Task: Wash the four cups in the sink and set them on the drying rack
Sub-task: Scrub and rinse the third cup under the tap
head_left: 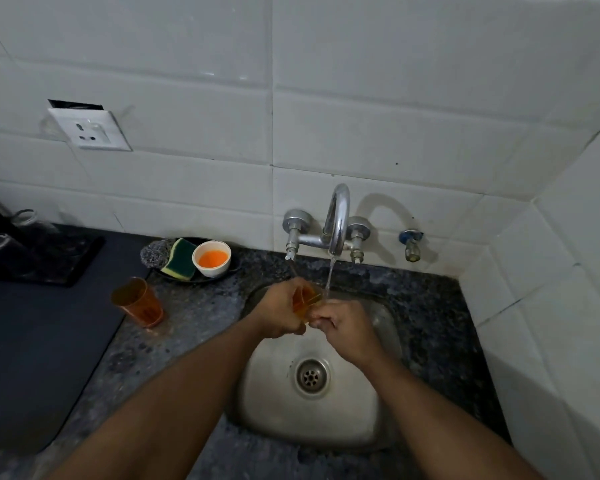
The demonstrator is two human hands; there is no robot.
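An orange translucent cup (305, 299) is held over the steel sink (357, 431), right beside the stream running from the tap (336, 220). My left hand (278, 310) grips the cup around its side. My right hand (343, 323) has curled fingers at the cup's lower end, pinching it. A second orange cup (139, 301) stands on the stone counter left of the sink. At the far left, clear glasses (25, 220) stand on a black drying rack (63, 268).
A dark plate behind the sink holds a scrubber (155, 252), a green-yellow sponge (180, 259) and a small white bowl of orange liquid (212, 258). A dark mat (32, 358) covers the counter at left. Tiled walls close in behind and at right.
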